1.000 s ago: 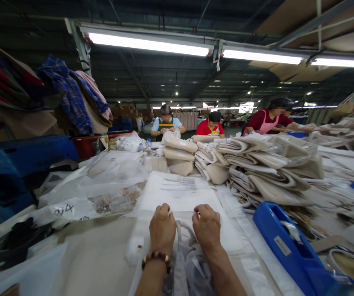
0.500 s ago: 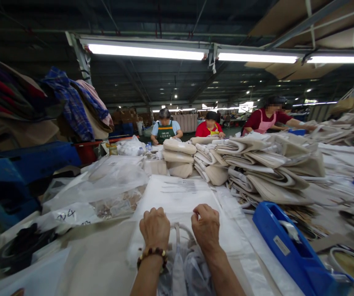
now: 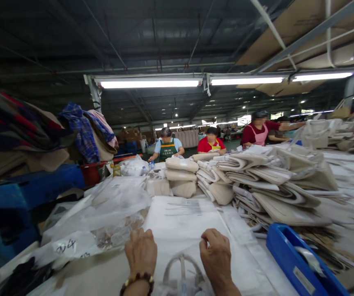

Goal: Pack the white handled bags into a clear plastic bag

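A flat white plastic bag (image 3: pixel 180 222) with printed text shows looped handles inside.

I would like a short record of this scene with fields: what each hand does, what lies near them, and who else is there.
left hand: left hand, bead bracelet on wrist, fingers curled on the white plastic bag
right hand: right hand, pinching the same bag's surface
under the hands: looped handles inside the bag
right side: blue tape dispenser
behind: stacks of folded cream bags
left side: clear plastic bags
others: three co-workers at the far end
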